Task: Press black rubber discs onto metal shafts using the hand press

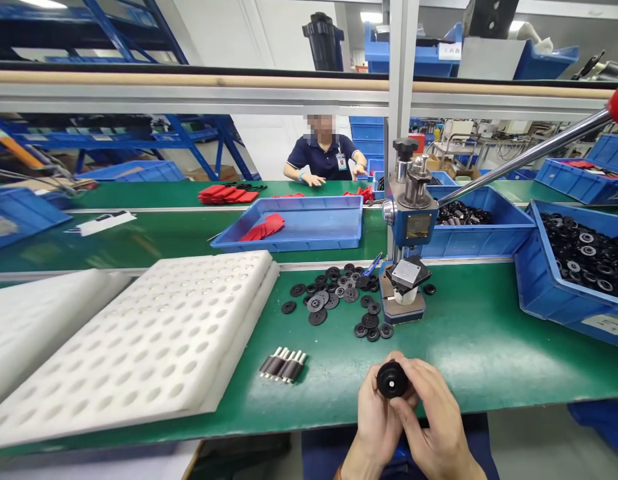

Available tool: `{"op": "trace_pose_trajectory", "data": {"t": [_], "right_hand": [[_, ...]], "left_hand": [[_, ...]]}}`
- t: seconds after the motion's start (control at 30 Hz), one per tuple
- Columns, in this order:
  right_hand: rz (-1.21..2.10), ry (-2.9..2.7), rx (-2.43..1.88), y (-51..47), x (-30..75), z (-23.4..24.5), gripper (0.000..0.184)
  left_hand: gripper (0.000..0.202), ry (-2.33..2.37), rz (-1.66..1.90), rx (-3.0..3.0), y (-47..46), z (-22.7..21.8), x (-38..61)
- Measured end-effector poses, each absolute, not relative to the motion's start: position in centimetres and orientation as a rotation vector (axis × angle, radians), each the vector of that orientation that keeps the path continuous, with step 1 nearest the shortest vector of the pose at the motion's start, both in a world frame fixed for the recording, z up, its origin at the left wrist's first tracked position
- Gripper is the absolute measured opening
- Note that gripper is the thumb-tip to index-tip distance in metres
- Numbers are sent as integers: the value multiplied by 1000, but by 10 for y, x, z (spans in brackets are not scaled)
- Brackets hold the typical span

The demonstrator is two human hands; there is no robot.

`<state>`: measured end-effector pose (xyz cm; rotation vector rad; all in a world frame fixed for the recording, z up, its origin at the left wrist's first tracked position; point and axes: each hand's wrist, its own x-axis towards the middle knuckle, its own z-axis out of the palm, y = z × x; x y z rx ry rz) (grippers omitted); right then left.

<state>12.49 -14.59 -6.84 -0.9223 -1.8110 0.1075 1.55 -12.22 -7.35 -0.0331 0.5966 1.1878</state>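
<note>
Black and round, a disc [391,379] is gripped between both hands [433,415], fingers curled about it, at the bench [493,353] edge.

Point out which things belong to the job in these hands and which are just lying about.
Likely in the job:
- black round piece, held in left hand and right hand
- loose dark discs
- dark cylinders with white ends
- lever press
- white holed slab

Probably just lying about:
- red pieces in the blue tray
- white strip beyond the slab
</note>
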Motion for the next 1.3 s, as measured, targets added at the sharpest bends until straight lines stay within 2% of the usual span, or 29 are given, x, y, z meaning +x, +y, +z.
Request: {"op": "trace_pose_trajectory", "data": {"t": [0.17, 0.33, 0.47, 0.6, 0.77, 0.87, 1.0, 1.2, 1.3], "right_hand": [[128, -1733, -937, -149, 132, -68, 47], [58, -1793, -946, -151, 135, -72, 56], [145, -1726, -956, -150, 139, -76, 52], [237, -1799, -1054, -145, 142, -86, 57], [711, -1605, -1163, -132, 143, -104, 41], [1008, -1221, -1152, -106, 155, -104, 42], [975, -1009, -1076, -30, 199, -56, 54], [805, -907, -889, 73, 238, 77, 48], [573, -890, -792, 58, 211, 84, 36]], "left_hand": [[23, 433, 1178, 144, -121, -70, 16], [20, 546, 1217, 237, -122, -72, 16], [25, 587, 1246, 294, -123, -77, 16], [25, 772, 1255, 386, -123, -91, 18], [46, 854, 1139, 533, -119, -121, 19], [64, 856, 1126, 616, -113, -135, 12], [67, 904, 1228, 633, -109, -139, -3], [57, 948, 1335, 695, -117, -132, -15], [51, 1143, 1448, 845, -119, -134, -38]]}}
